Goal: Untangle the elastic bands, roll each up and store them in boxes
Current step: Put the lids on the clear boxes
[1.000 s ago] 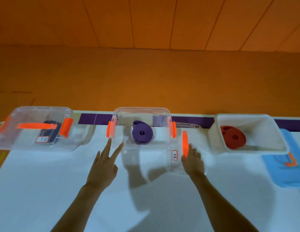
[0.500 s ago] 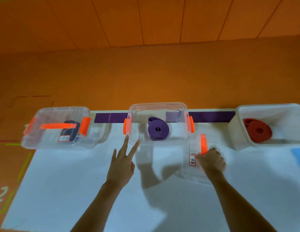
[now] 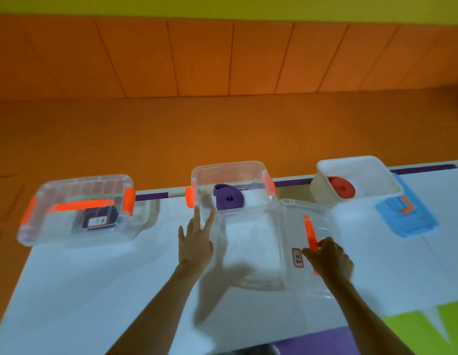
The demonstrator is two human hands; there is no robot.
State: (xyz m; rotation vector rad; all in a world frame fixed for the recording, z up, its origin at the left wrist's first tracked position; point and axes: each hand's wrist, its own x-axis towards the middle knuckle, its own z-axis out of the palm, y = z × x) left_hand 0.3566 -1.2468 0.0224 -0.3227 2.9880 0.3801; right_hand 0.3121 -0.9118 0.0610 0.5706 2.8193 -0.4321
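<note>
The rolled purple band sits in the middle box. The left hand touches the box with straight fingers, and the right hand grips the clear lid by its orange handle. A crooked lid could shove the box off the table.

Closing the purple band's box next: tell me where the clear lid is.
Head view, right of centre: the clear lid is just near-right of the box holding the purple band, with the right hand gripping its orange handle.
</note>
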